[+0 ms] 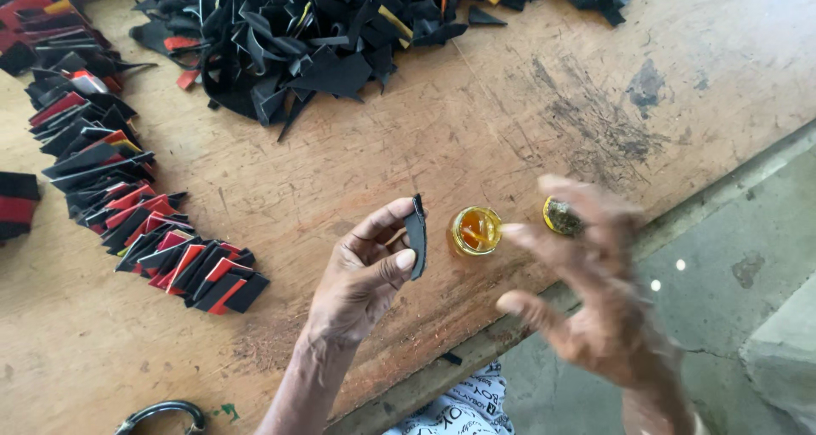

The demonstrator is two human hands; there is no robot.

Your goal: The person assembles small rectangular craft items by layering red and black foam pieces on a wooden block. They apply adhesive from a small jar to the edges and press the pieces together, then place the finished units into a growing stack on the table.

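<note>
Fingers of the left hand (361, 273) pinch a black strip (416, 235) upright just beside a glue jar (474, 230) on the desk (476, 121), while the blurred right hand (595, 290) hovers spread, holding nothing.

One head-worn view looks steeply down, close over both hands, with the table (510, 129) ahead and floor (748, 257) to their right.

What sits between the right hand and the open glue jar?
Nothing visible. The right hand, blurred, hangs with fingers spread just right of the amber jar; the gap between them shows only bare table. The jar's lid lies beyond the fingers, not in the path. The left hand pinches a black strip left of the jar.
</note>
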